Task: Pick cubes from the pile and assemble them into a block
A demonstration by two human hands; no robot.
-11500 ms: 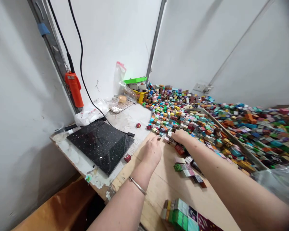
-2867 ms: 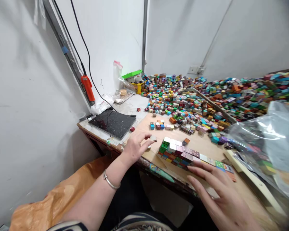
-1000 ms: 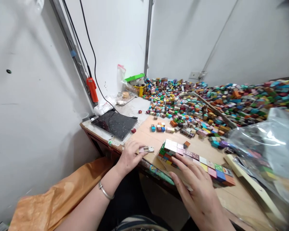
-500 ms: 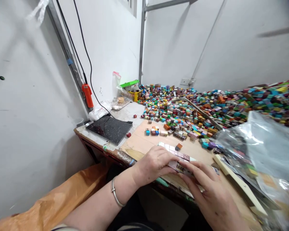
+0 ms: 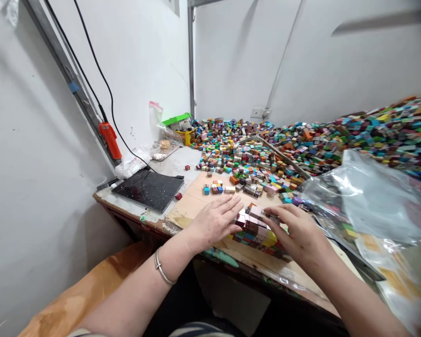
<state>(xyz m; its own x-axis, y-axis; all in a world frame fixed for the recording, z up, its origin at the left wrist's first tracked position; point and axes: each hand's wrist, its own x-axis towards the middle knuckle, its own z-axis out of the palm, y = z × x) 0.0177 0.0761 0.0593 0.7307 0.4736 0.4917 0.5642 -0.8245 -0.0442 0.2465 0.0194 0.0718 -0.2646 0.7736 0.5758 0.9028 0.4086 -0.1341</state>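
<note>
Near the front edge of the table stands a cluster of small coloured blocks [image 5: 253, 241], with pink, yellow, blue and dark red faces. My left hand [image 5: 214, 223] lies against its left end, with fingers stretched out and pressed near the top. At the other end, my right hand [image 5: 296, 231] pinches a pale pink block [image 5: 256, 212] between thumb and fingers, at the top of the cluster. My right fingers partly hide that block. Just behind the cluster an orange block [image 5: 251, 206] peeks out.
Loose blocks [image 5: 263, 161] spread over the table's back and rise into a heap at right. A black speckled slab [image 5: 149, 189] lies at left, below a hanging orange electric screwdriver [image 5: 110, 140]. Clear plastic bags [image 5: 368, 196] and a long metal blade [image 5: 358, 262] lie at right.
Both hands gripped a pale row of blocks before; now my left hand lies flat at the cluster's left end and my right hand pinches one block. The cluster's multicoloured side now shows.
</note>
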